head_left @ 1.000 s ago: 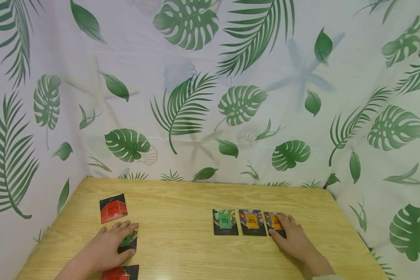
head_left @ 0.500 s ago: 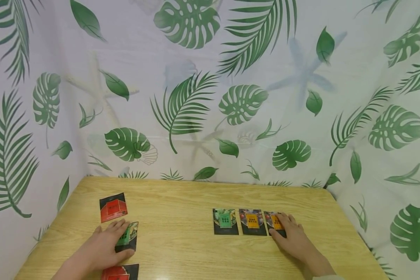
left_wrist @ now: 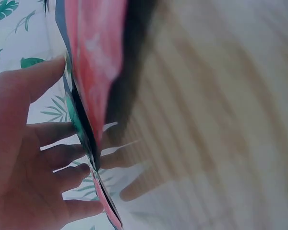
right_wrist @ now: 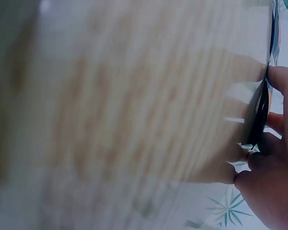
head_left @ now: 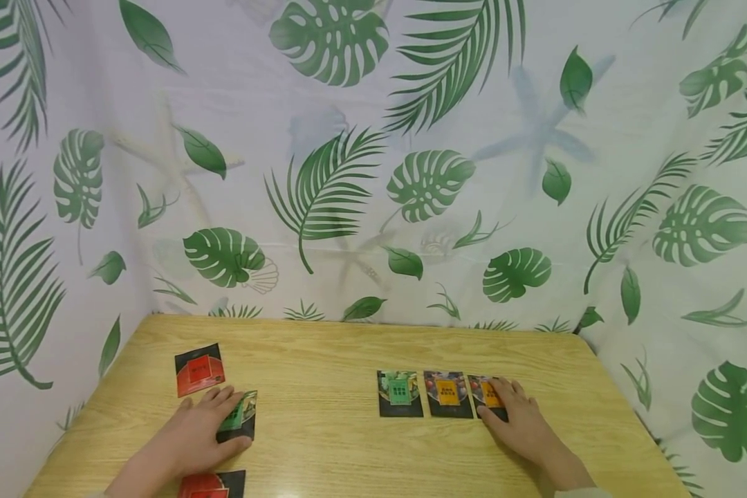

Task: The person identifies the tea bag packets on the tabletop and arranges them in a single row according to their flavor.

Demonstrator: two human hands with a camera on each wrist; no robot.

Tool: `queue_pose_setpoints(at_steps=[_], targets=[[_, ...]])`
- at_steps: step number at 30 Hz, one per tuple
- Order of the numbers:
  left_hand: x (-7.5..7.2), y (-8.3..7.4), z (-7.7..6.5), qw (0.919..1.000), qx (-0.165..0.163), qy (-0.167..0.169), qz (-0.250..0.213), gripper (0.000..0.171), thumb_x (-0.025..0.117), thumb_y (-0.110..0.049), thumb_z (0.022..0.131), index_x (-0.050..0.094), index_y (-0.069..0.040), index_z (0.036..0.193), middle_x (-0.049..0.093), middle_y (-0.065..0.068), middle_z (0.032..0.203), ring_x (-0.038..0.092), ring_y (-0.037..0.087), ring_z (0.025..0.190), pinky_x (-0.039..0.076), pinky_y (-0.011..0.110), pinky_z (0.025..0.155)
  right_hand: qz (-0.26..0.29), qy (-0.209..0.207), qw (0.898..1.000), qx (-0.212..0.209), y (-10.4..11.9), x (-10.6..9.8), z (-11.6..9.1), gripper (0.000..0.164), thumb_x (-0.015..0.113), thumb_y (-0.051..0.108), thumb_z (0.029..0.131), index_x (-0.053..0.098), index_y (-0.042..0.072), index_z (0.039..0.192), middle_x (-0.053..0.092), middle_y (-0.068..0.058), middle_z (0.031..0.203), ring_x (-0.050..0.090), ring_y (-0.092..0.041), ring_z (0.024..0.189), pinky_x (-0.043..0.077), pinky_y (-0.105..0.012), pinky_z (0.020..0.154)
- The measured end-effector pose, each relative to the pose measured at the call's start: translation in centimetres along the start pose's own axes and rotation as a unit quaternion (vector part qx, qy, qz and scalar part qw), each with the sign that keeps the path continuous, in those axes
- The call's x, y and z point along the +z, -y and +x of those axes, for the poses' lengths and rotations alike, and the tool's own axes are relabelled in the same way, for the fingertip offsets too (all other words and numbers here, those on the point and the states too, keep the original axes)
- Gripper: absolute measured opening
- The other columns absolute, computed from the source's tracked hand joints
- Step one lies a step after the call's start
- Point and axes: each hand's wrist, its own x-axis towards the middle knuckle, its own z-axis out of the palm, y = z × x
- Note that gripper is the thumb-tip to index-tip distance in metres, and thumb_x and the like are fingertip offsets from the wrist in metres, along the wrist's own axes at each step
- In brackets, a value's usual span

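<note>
My left hand (head_left: 194, 436) lies over a black packet with a green label (head_left: 243, 415), fingers spread across its top and thumb at its near edge. In the left wrist view the fingers (left_wrist: 62, 155) look fairly straight against the flat packet. My right hand (head_left: 526, 422) rests on the rightmost packet, black with an orange label (head_left: 489, 395), and covers its right side. In the right wrist view the thumb (right_wrist: 281, 79) touches that packet's edge. To its left lie another orange-labelled packet (head_left: 449, 394) and a green-labelled packet (head_left: 400, 393), side by side.
A red and black packet (head_left: 200, 370) lies beyond my left hand. Another red packet (head_left: 214, 484) is cut off at the bottom edge of the head view. Leaf-patterned cloth (head_left: 348, 207) hangs behind and beside the wooden table (head_left: 324, 360).
My left hand first draws slightly left off the green-labelled packet, then moves right, and the packet now sits a little farther right and slightly higher. The right hand stays still.
</note>
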Motion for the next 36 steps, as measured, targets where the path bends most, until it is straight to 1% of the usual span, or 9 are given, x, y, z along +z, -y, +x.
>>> queue_pose_setpoints(at_steps=[5,8,15,18,21,30,36], targets=[[0.1,-0.6,0.4,1.0,0.006,-0.001,-0.003,0.086,0.066,-0.064,0.096,0.049,-0.006,0.157,0.045,0.027,0.162,0.039,0.054,0.15,0.027,0.086,0.109,-0.001,0.004,1.0,-0.001,0.0,-0.1,0.0,0.079,0.053,0.056,0.107,0.037,0.001,0.161,0.03,-0.037,0.165,0.018,-0.063,0.153,0.019,-0.086,0.113],[0.0,-0.5,0.4,0.9999,0.012,-0.004,0.001,0.087,0.068,-0.063,0.095,0.049,-0.007,0.157,0.045,0.028,0.161,0.04,0.054,0.149,0.028,0.086,0.108,0.003,0.006,1.0,-0.001,0.1,-0.1,0.0,0.079,0.052,0.056,0.107,0.036,0.001,0.162,0.028,-0.036,0.166,0.017,-0.063,0.154,0.018,-0.086,0.114],[-0.7,0.9,-0.5,0.9997,-0.002,-0.017,0.018,0.09,0.076,-0.063,0.088,0.051,-0.01,0.156,0.049,0.025,0.16,0.04,0.053,0.15,0.029,0.087,0.107,0.005,0.005,1.0,-0.006,0.2,-0.1,-0.1,0.078,0.053,0.054,0.108,0.035,0.001,0.162,0.027,-0.037,0.166,0.015,-0.064,0.153,0.018,-0.086,0.114],[-0.7,1.5,-0.8,0.9996,-0.003,-0.019,0.02,0.089,0.078,-0.059,0.087,0.051,-0.011,0.156,0.048,0.026,0.16,0.04,0.054,0.15,0.03,0.088,0.105,0.003,0.005,1.0,-0.004,0.1,-0.1,-0.1,0.078,0.053,0.054,0.108,0.035,0.001,0.162,0.028,-0.037,0.166,0.015,-0.063,0.154,0.018,-0.086,0.115],[-0.7,1.7,-0.9,0.9996,-0.003,-0.018,0.021,0.089,0.078,-0.058,0.087,0.05,-0.009,0.157,0.047,0.029,0.159,0.04,0.053,0.15,0.03,0.088,0.105,-0.001,0.006,1.0,-0.004,0.1,-0.1,-0.2,0.078,0.053,0.054,0.108,0.035,0.001,0.162,0.028,-0.037,0.166,0.016,-0.064,0.153,0.019,-0.086,0.114],[-0.6,1.6,-0.5,0.9996,-0.007,-0.015,0.022,0.091,0.076,-0.061,0.088,0.049,-0.01,0.158,0.043,0.03,0.162,0.037,0.054,0.151,0.03,0.087,0.107,0.004,0.014,1.0,0.003,0.4,-0.2,-0.3,0.078,0.052,0.054,0.108,0.035,0.0,0.162,0.027,-0.037,0.166,0.015,-0.064,0.153,0.019,-0.086,0.113],[-0.5,1.6,0.0,0.9994,-0.004,-0.022,0.028,0.09,0.075,-0.064,0.088,0.049,-0.012,0.158,0.041,0.028,0.164,0.036,0.054,0.152,0.025,0.087,0.11,0.007,0.012,1.0,0.0,0.3,-0.3,-0.2,0.079,0.053,0.055,0.108,0.034,0.001,0.163,0.026,-0.037,0.167,0.014,-0.063,0.154,0.017,-0.086,0.115]])
